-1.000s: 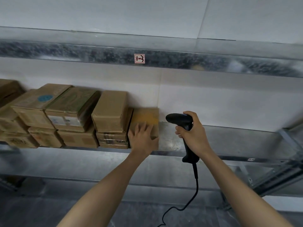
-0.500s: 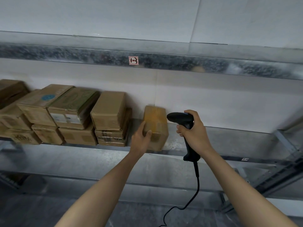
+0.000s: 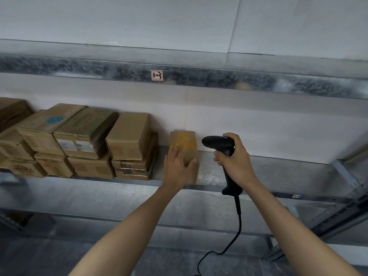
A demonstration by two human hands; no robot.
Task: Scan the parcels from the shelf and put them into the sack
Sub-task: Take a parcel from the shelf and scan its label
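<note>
Metal shelf [image 3: 278, 170]: stack of brown boxes [image 3: 79, 140] at left, and one small brown parcel [image 3: 184, 144] upright at the front edge, just right of the stack and blurred. Left hand [image 3: 178, 168] grips the parcel, fingers on its left side and thumb across the front. Right hand [image 3: 237, 162] is wrapped round the handle of a black scanner [image 3: 221, 145], whose head points left, just beside the parcel's top; its cable [image 3: 238, 226] hangs below.

The shelf [image 3: 258, 170] is dull, speckled galvanized metal. The parcels [image 3: 129, 134] are matt brown cardboard, some with glossy tape. The scanner [image 3: 221, 145] is smooth black plastic.
</note>
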